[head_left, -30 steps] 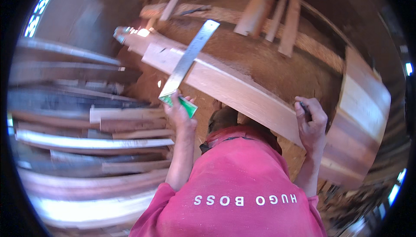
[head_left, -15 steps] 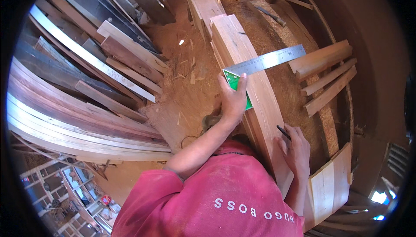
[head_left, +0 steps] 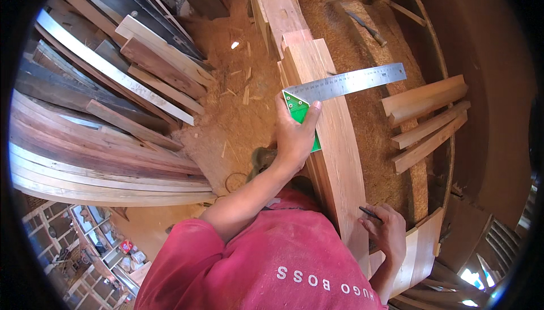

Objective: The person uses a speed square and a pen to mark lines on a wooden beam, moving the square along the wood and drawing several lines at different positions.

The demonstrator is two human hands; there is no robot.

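Now, from far away, I see the left hand [head_left: 294,139] pinching a flat silver metal square with a green handle [head_left: 362,80] between thumb and fingers. Its handle seems tucked along the side of a long, pale brown wooden board [head_left: 343,145], likely so the blade lies straight across the top. The right hand [head_left: 390,232] pinches a slim black pen-like stick [head_left: 370,213] beside the board, perhaps to keep it handy. Farther left, long wooden planks [head_left: 107,160] lie side by side.

Green handle [head_left: 297,113] partly hidden
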